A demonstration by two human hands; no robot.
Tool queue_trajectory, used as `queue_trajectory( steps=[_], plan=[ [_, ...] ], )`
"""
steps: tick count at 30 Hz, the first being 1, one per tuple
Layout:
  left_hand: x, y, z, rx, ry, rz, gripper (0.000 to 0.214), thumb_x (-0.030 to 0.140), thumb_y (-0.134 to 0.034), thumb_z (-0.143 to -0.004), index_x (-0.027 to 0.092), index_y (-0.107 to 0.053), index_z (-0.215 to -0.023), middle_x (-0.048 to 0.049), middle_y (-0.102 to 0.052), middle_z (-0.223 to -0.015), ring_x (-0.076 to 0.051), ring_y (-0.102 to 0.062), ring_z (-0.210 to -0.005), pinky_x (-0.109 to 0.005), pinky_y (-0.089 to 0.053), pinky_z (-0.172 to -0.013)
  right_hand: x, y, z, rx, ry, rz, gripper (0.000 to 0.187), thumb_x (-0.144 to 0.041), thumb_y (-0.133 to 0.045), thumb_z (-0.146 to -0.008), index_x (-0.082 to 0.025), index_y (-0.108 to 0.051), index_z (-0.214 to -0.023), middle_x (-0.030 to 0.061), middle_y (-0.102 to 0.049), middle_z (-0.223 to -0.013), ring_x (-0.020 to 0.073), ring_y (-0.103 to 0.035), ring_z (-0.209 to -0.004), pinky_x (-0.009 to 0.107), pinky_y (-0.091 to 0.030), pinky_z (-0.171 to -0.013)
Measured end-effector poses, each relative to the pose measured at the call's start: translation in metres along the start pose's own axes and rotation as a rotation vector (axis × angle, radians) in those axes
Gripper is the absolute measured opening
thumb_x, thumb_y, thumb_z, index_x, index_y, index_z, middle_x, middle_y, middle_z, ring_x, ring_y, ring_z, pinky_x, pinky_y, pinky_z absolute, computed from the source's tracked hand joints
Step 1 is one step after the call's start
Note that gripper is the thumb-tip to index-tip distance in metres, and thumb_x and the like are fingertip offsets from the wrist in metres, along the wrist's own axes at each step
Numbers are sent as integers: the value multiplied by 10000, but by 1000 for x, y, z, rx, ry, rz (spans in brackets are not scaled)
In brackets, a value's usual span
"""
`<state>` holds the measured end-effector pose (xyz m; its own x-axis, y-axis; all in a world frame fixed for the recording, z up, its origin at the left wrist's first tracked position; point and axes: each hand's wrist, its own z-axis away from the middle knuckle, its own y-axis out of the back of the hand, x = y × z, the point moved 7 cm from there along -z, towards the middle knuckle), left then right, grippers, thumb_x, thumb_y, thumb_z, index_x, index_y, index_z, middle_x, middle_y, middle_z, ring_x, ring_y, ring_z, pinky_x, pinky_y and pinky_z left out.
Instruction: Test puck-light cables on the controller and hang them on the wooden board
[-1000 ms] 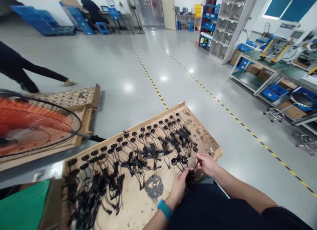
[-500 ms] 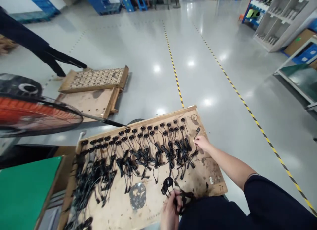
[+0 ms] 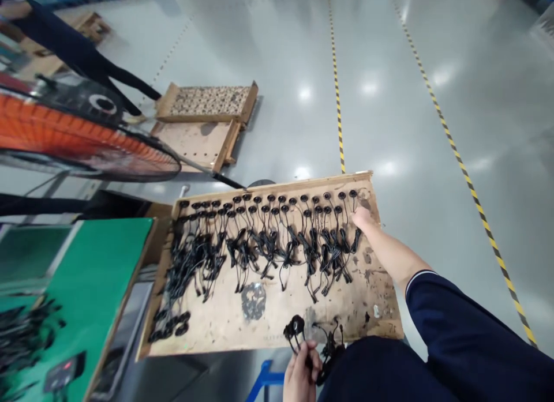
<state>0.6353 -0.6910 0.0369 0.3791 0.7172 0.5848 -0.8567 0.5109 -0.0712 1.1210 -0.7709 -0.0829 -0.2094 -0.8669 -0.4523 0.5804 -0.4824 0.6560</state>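
A worn wooden board [image 3: 277, 324] lies in front of me, with rows of small black round parts [image 3: 277, 203] seated along its far edge and their black cables [image 3: 259, 252] trailing toward me. My right hand [image 3: 363, 218] reaches to the far right corner, fingertips at the last black part [image 3: 352, 193]; whether it still pinches the cable is hidden. My left hand [image 3: 300, 376] is at the near edge, closed round a small bundle of black cabled parts [image 3: 296, 328].
An orange fan [image 3: 86, 148] in a black cage stands at the left. A green table [image 3: 82, 286] with black cables lies at lower left. Two wooden pallet boards [image 3: 203, 119] lie on the grey floor beyond. Another person's dark legs [image 3: 78, 56] pass at upper left.
My right hand moved from near my left hand out to the far right corner of the board, carrying a cabled part there. The camera tilted downward. The left hand kept its bundle.
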Motion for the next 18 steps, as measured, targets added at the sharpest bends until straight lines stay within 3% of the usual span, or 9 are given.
queue_trajectory(
  steps=[3,6,9,14,16,18],
  plan=[
    [14,-10,9,-10,-37,42,497,664,-790,-745,189,-705,-863,28,-521,-572,-106,-403,-507,-272,-334,-561,-4,7,9,34,41,-12,304,-431,-658,-1019,-143,-660,-1117,86,-643,-1162,236,-623,-1076,461,-526,-992],
    [27,-23,11,-64,-17,56,501,636,-782,-766,156,-704,-886,7,-563,-622,-117,-448,-567,-258,-338,-562,-10,8,38,50,127,-84,328,-453,-617,-1033,-145,-646,-1143,102,-628,-1206,250,-597,-1127,471,-485,-1028],
    [37,-33,7,-105,-8,84,520,619,-777,-770,122,-700,-903,-4,-585,-635,-108,-451,-569,-245,-333,-558,-11,-12,106,-46,250,-193,382,-490,-540,-1051,-140,-656,-1155,140,-645,-1198,265,-599,-1120,427,-488,-983],
    [42,-59,0,-224,4,48,469,576,-771,-788,122,-700,-881,-27,-625,-657,-129,-512,-599,-262,-384,-592,3,-79,270,-520,449,-335,517,-696,-661,-896,-191,-745,-823,48,-693,-763,214,-640,-698,305,-511,-656],
    [41,-72,0,-282,15,12,462,575,-781,-780,128,-691,-854,-31,-638,-658,-133,-525,-602,-266,-398,-601,12,-92,303,-578,459,-356,573,-741,-644,-880,-191,-732,-745,28,-667,-688,196,-625,-636,291,-503,-620],
    [41,-82,1,-316,23,-23,477,590,-787,-772,131,-687,-853,-25,-638,-650,-130,-520,-592,-264,-398,-595,22,-88,297,-523,419,-353,587,-740,-627,-897,-183,-719,-735,25,-657,-678,189,-623,-630,288,-505,-622]
  ],
)
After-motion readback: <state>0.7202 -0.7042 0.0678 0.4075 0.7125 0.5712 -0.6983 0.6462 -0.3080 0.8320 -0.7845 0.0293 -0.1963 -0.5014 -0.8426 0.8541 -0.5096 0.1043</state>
